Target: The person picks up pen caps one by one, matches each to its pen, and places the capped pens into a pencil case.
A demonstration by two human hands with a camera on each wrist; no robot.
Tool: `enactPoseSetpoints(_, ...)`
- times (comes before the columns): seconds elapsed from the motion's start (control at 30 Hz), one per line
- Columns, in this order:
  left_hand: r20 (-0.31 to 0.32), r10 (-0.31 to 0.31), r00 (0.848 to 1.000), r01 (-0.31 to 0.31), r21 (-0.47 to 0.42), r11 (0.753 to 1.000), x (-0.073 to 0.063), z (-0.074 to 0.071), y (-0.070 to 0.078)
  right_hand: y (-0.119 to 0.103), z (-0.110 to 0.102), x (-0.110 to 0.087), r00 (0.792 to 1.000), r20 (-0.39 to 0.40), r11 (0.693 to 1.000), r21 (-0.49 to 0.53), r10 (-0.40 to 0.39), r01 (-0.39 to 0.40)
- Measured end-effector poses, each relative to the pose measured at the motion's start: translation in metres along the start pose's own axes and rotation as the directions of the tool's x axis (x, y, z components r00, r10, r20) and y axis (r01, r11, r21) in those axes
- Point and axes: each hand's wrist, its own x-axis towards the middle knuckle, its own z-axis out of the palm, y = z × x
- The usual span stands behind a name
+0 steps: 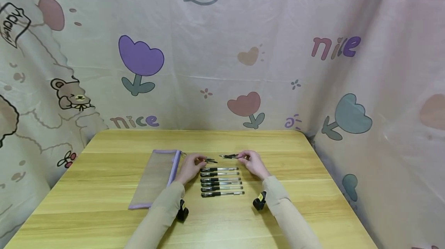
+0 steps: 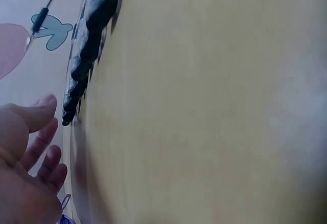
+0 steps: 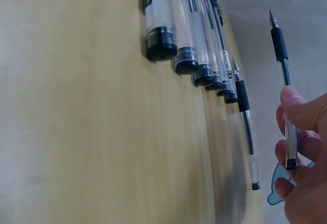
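My right hand pinches a clear-barrelled pen between thumb and fingers. The pen is uncapped, with a black grip, and its tip points left towards the other hand. Just below it a second uncapped pen lies on the table. My left hand is beside small dark slender pieces, perhaps pen caps, too small to tell. In the left wrist view the left hand has its thumb and fingers loosely parted, with nothing visible between them. Several capped black pens lie in a row nearer me.
A see-through mesh pouch with purple edging and a zip lies left of the pens, beside my left forearm. The wooden table ends at a patterned cloth hanging behind and at both sides.
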Motion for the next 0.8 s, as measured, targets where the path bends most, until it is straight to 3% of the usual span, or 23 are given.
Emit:
enactPoseSetpoints(0.27,0.059,0.036,0.998,-0.036,-0.005,0.999,0.009,0.002,0.001,0.003,-0.008,-0.009,1.000,-0.011,0.999,0.032,-0.024,0.025)
enactPoseSetpoints(0.8,0.062,0.034,0.998,-0.039,0.087,0.995,0.016,0.007,0.000,0.008,-0.014,-0.020,0.999,-0.033,0.998,0.062,0.020,-0.018)
